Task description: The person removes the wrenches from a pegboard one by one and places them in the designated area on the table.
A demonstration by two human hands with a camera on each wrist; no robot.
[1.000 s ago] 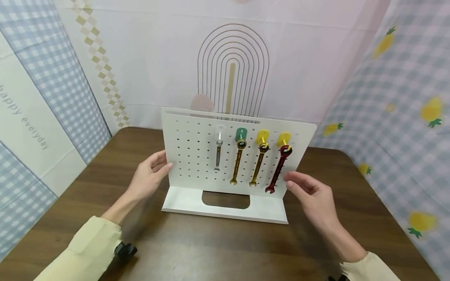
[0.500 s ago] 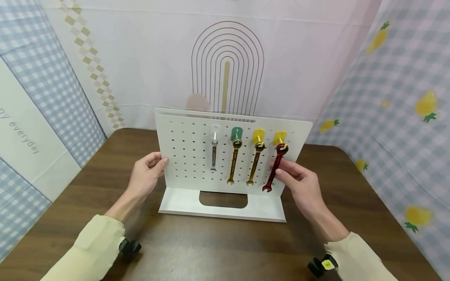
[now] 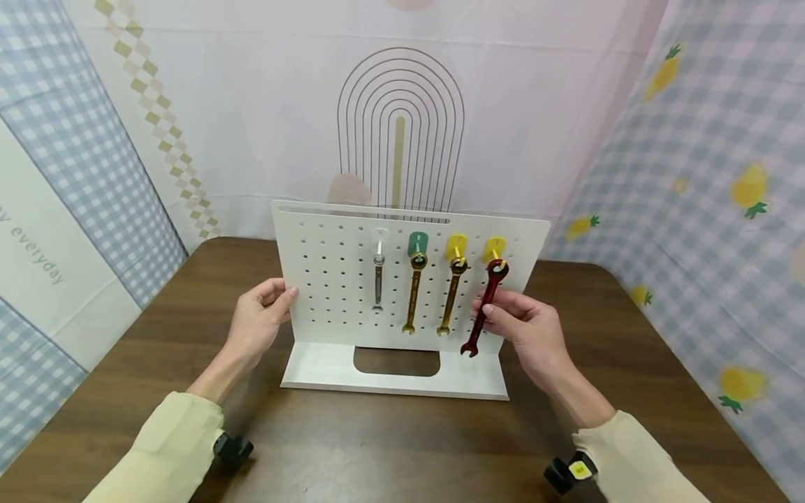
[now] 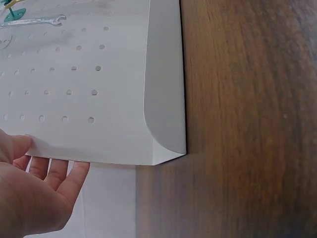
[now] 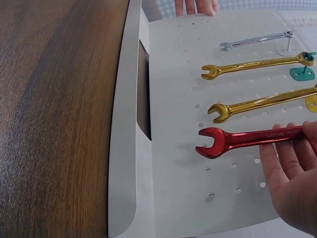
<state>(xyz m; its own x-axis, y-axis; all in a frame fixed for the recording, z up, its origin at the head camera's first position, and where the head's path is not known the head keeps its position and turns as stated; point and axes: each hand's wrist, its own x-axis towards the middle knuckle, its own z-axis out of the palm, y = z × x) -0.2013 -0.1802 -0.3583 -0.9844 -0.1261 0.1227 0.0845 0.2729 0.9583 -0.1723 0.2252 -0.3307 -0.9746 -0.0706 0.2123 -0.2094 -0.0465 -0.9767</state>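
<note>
A white pegboard stand (image 3: pixel 333 293) stands upright on the table. My left hand (image 3: pixel 254 325) holds its left edge, thumb on the front face and fingers behind, as the left wrist view shows. My right hand (image 3: pixel 531 332) pinches a red combination wrench (image 5: pixel 247 139) by its shaft, thumb in front and fingers behind. The wrench tilts, its open jaw low and left, its ring end at the right yellow hook (image 3: pixel 494 247); I cannot tell whether the ring still hangs on it. Left of it hang two gold wrenches (image 3: pixel 413 293) and a small silver wrench (image 3: pixel 378 283).
A green hook (image 3: pixel 418 242), another yellow hook (image 3: pixel 455 246) and a clear hook (image 3: pixel 380 237) carry the other wrenches. The stand's base (image 3: pixel 321 370) has a cut-out slot. Brown wooden table (image 3: pixel 377 447) lies in front; patterned cloth (image 3: pixel 283 105) hangs behind and at the sides.
My right hand has moved left from the board's right edge onto the red wrench and grips it. The wrench's lower end has swung out from the board. My left hand stays at the left edge.
</note>
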